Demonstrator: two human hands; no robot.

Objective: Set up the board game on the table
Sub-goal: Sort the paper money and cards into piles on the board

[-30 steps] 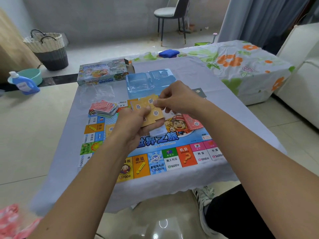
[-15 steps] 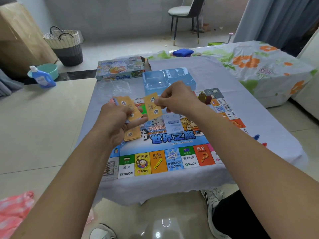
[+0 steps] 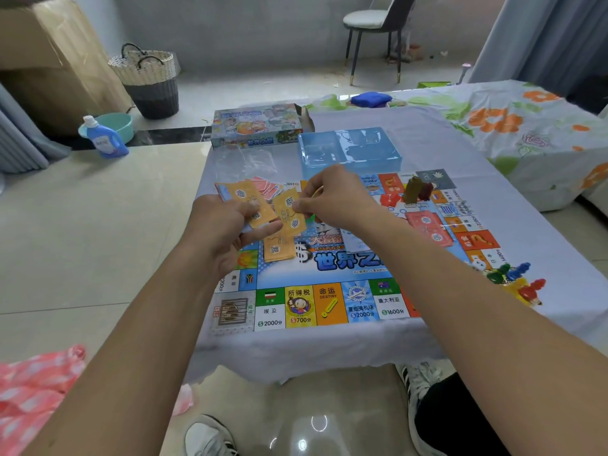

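The colourful game board lies open on a low table under a lavender cloth. My left hand grips a stack of orange paper notes above the board's left side. My right hand pinches a single orange note just beside that stack. A small pile of orange notes lies on the board below my hands. Red cards lie fanned at the far left corner, and a red note pile lies to the right.
A blue plastic tray and the game box stand at the table's far end. Coloured player pawns lie off the board's right edge; small house pieces stand at the far right. A floral-covered surface adjoins on the right.
The camera view has swung leftward, so the board appears shifted right. My right hand has drawn one orange note away from the stack in my left hand, above the pile on the board.
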